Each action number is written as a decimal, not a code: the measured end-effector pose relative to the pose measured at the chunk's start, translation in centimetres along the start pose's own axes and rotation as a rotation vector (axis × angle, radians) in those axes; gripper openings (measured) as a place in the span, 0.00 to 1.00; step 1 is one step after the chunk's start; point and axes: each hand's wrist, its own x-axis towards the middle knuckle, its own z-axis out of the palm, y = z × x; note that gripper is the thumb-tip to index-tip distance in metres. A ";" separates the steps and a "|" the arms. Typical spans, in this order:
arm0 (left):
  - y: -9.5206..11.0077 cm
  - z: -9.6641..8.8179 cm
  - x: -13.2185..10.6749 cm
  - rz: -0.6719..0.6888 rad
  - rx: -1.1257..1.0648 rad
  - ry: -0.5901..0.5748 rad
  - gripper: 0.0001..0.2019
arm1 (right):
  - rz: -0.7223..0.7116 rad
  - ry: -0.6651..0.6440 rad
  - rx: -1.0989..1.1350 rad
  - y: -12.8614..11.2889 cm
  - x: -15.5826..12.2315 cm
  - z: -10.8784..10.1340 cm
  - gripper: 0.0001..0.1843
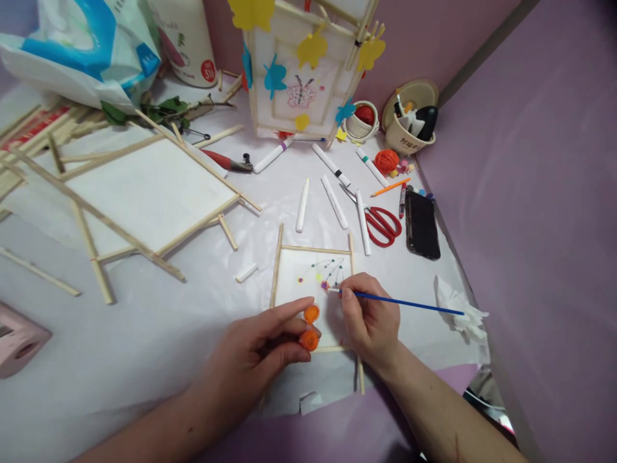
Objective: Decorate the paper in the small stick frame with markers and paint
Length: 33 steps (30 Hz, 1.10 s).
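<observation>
Between the thumb and fingers of my left hand (265,341) is a small open paint pot (310,340) with orange paint and a flipped-back lid. My right hand (371,315) grips a thin blue paintbrush (405,301) near its tip. The white bristles touch or hover just over a small purple and orange flower on the white sheet (294,263); I cannot tell which. Green dotted stems and yellow and red spots also mark this sheet. Wooden sticks (276,273) frame it, and my hands cover part of its lower half.
Behind the sheet lie several white markers (334,201), red-handled scissors (384,225) and a phone (423,225). A paper lantern (301,77) with butterfly cutouts stands at the back. Another stick frame (154,193) is at left; a crumpled tissue (465,315) lies right.
</observation>
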 end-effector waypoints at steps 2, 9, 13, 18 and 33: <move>-0.1 0.0 0.0 0.003 0.001 -0.003 0.25 | 0.002 -0.002 0.003 0.0 0.0 0.0 0.06; 0.0 0.1 0.2 0.031 -0.010 -0.009 0.26 | 0.015 -0.012 0.015 0.1 0.0 0.0 0.06; -0.1 0.0 0.2 0.018 -0.013 -0.005 0.26 | 0.016 -0.022 0.011 0.2 0.0 0.0 0.07; 0.1 0.0 0.0 0.009 -0.003 -0.008 0.26 | 0.020 -0.033 0.013 0.1 0.0 0.0 0.06; 0.0 0.1 -0.1 0.023 0.002 -0.005 0.26 | 0.009 -0.035 0.027 0.2 -0.1 0.0 0.07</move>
